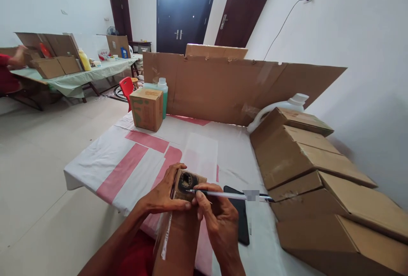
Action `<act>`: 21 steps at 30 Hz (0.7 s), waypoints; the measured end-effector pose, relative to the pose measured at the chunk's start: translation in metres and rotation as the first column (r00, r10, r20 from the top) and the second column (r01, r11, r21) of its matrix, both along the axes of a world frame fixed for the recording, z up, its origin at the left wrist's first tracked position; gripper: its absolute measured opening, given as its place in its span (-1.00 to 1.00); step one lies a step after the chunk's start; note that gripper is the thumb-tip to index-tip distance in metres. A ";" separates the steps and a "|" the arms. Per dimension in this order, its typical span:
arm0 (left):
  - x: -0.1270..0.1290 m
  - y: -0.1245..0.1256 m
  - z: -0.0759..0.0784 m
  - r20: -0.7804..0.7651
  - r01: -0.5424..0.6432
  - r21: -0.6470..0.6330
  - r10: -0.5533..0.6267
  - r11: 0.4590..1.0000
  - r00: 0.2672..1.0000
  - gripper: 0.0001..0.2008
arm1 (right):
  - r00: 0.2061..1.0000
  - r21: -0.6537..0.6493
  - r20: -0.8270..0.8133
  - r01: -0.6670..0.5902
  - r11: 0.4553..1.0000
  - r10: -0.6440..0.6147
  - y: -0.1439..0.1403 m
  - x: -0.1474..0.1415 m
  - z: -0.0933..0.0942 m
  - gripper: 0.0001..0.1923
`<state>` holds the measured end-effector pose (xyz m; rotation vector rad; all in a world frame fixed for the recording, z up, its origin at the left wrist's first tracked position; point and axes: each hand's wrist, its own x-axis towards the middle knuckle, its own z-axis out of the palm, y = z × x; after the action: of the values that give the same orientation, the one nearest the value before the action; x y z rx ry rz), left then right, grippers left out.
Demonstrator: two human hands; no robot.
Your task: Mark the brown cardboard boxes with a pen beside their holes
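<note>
Head view: low in the middle of the frame, the left hand [165, 193] grips the top end of a long brown cardboard piece [181, 225], fingers curled around its left edge and thumb pressed on its face. The piece stands tilted toward the camera, with a dark round hole near its top and a strip of clear tape down its front. The right hand [216, 218] pinches a white pen [229, 195], fingers closed on the barrel, its tip at the hole. Just right of the hands a black phone [242, 220] lies flat on the table [95, 161], which is covered in a white cloth with pink bands. At the right stands a stack of folded cartons [318, 182]; a cardboard sheet [223, 89] stands upright across the back. At centre left sit a small box [146, 108] and a green bottle [163, 93]. At the upper left, a second table [73, 78] holds boxes, a person's arm at its edge. Dark doors fill the top centre.
</note>
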<state>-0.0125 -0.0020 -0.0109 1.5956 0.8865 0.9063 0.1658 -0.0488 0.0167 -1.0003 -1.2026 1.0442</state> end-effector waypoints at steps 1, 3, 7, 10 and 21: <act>0.000 0.000 -0.001 0.004 -0.002 0.010 0.002 1.000 1.000 -0.02 | 1.000 0.009 0.022 0.005 1.000 -0.005 0.000 0.001 -0.002 -0.81; -0.001 0.000 -0.001 0.009 -0.004 0.024 0.004 1.000 1.000 -0.02 | 0.997 0.024 0.069 0.024 0.999 -0.025 0.000 0.005 -0.004 -0.81; -0.001 0.000 0.002 0.006 0.013 0.012 -0.013 1.000 1.000 -0.03 | 0.996 -0.005 0.049 0.076 0.997 -0.076 0.012 0.019 0.004 -0.78; -0.002 -0.001 0.005 -0.014 0.013 0.003 -0.013 1.000 1.000 -0.05 | 0.973 -0.039 0.037 0.228 0.973 -0.226 0.037 0.035 0.005 -0.71; -0.011 -0.001 0.007 -0.071 -0.026 -0.003 0.025 1.000 0.997 -0.11 | 0.616 -0.240 0.785 0.394 0.887 -0.061 0.045 0.019 -0.087 -0.84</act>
<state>-0.0234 -0.0026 -0.0038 1.6245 0.9599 0.8692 0.1852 -0.0033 -0.0705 -2.0131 -1.4921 0.6446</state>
